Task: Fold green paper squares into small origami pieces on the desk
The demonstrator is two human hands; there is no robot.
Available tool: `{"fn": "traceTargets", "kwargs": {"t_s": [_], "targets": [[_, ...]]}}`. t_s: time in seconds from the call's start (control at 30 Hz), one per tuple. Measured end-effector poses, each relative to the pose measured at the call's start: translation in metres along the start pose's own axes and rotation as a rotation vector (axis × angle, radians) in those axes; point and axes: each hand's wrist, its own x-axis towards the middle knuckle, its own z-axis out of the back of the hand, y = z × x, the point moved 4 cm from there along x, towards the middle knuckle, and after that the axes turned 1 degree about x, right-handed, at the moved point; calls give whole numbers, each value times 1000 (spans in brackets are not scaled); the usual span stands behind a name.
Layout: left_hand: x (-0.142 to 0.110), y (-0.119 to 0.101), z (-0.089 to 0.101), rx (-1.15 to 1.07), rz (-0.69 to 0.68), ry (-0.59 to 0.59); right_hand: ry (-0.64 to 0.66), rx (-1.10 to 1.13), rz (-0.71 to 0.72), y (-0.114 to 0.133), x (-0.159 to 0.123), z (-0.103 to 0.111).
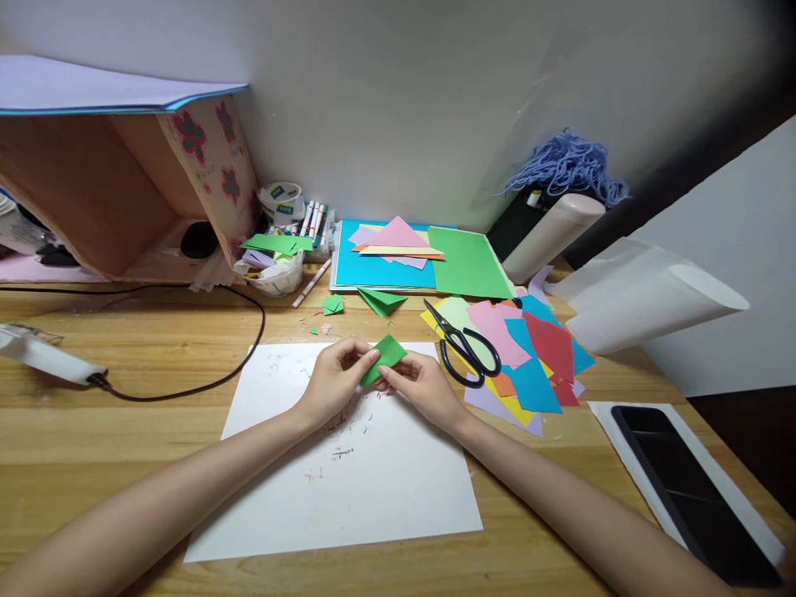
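A small folded piece of green paper (385, 358) is held up between both hands, over the far edge of a marked white sheet (348, 497). My left hand (339, 373) pinches its left side, thumb in front. On the right side, my right hand (423, 383) grips the lower edge between thumb and fingers. Just beyond lie a folded green paper triangle (382, 301) and a smaller green paper piece (333, 305). Black-handled scissors (466, 344) rest, blades parted, on coloured paper scraps (535, 365) to the right.
Coloured sheets (473, 261) are stacked by the wall. A plastic tub (279, 278) of scraps, a marker (312, 283) and a cardboard box (205, 182) stand at the back left. A black cable (186, 394) crosses the left. At right are a paper roll (647, 298) and a black phone-like slab (690, 489).
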Motion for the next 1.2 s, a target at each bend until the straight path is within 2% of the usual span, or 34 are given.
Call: {"fn": "traceTargets", "kwargs": {"t_s": [0.17,0.3,0.43,0.57,0.67,0.83,1.2], "targets": [[-1,0,0,39,6,-7,-129,-46,67,8,0,7],[-3,2,-5,78,30,118,-206,-85,107,11,0,14],[-5,-1,-8,140,5,201,-176,-127,117,10,-1,14],[-6,-7,-3,344,-54,119,-69,-191,133,12,-2,8],[-7,-10,-4,353,-78,115,-34,-234,136,13,-3,6],[-10,-17,-5,366,-130,97,-65,-229,138,12,-2,6],[-11,-19,4,322,-129,-56,-171,-180,111,10,1,15]]}}
